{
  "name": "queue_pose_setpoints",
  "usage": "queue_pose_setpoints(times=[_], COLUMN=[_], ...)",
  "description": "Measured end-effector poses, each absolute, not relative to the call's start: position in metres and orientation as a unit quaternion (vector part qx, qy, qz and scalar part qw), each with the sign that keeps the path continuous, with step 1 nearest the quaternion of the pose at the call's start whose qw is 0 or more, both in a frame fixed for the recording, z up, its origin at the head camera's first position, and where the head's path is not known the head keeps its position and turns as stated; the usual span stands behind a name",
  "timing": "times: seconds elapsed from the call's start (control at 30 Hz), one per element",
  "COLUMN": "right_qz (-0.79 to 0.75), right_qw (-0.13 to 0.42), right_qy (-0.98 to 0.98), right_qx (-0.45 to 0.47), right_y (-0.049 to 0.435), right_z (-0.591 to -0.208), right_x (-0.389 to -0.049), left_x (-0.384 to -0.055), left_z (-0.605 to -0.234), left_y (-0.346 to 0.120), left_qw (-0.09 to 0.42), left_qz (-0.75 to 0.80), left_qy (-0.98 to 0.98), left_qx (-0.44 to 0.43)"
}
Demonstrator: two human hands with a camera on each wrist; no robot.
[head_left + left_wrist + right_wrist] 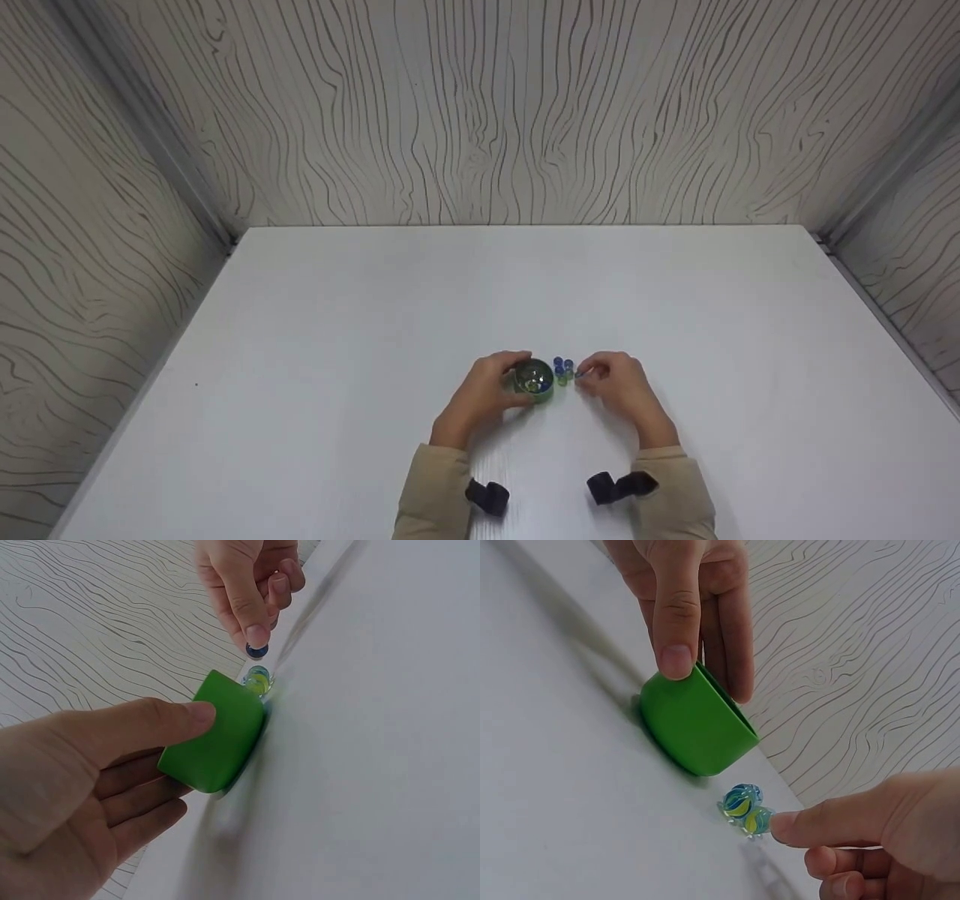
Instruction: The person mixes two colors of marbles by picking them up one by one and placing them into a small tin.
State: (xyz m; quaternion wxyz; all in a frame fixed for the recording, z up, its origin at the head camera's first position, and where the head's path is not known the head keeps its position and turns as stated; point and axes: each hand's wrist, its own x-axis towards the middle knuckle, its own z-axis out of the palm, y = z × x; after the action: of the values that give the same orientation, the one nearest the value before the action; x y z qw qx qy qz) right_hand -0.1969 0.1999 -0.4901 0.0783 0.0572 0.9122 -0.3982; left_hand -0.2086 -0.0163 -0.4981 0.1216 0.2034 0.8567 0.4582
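Note:
My left hand (487,386) grips a small round green cup (694,724) by its side, the thumb on the outer wall. Several marbles lie inside the cup, as the head view shows. Just right of it, a cluster of clear glass marbles (559,370) with blue and yellow-green swirls sits on the table. My right hand (619,382) is at the right edge of that cluster. Its thumb and finger pinch a dark blue marble (256,651), seen at the fingertips in the left wrist view. In the right wrist view the thumb hides most of that grip.
The white table (337,315) spreads out around both hands. Wood-grain patterned panels (480,112) rise behind it and along both sides. A dark camera mount sits on each sleeve (435,487).

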Motion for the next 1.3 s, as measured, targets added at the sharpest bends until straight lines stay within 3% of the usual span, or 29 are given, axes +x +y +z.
queue_pose_setpoints(times=[1.3], right_qz=[-0.391], right_qw=[0.008], right_qy=[0.921], right_qx=[0.004], right_y=[0.186], right_z=[-0.476], right_x=[-0.192], left_x=[-0.208], left_z=[-0.497], left_y=[-0.016], left_qw=[0.103], left_qz=[0.447], left_qy=[0.863], left_qx=[0.213])
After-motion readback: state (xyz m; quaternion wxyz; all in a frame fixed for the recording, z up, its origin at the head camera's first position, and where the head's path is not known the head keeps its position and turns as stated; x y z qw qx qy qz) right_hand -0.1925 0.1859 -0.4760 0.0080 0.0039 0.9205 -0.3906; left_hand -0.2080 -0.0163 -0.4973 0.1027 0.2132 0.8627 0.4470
